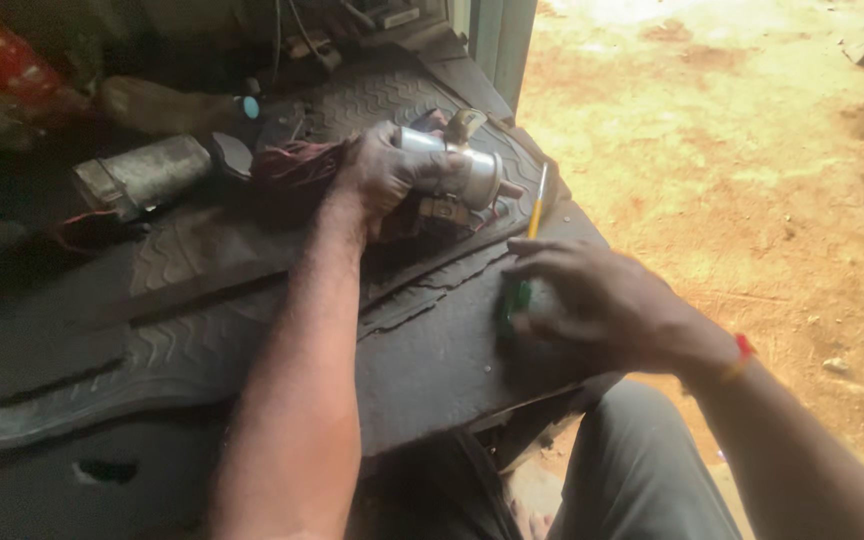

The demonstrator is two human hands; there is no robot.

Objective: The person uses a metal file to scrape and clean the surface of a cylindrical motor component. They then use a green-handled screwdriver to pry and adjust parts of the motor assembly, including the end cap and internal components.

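Note:
My left hand (384, 175) grips a shiny metal cylindrical part (464, 170) with red wires trailing behind it, holding it over a dark rubber mat (202, 330). My right hand (592, 300) rests on the mat's right edge and holds a screwdriver (530, 240) with a green handle and a yellow shaft that points up toward the metal part. The screwdriver tip sits just right of the part; whether they touch I cannot tell.
A dusty grey cylinder (142, 175) lies at the back left of the mat. A bottle with a teal cap (177, 108) lies behind it. Sandy ground (752, 150) stretches to the right. My grey-trousered knee (642, 470) is below the mat.

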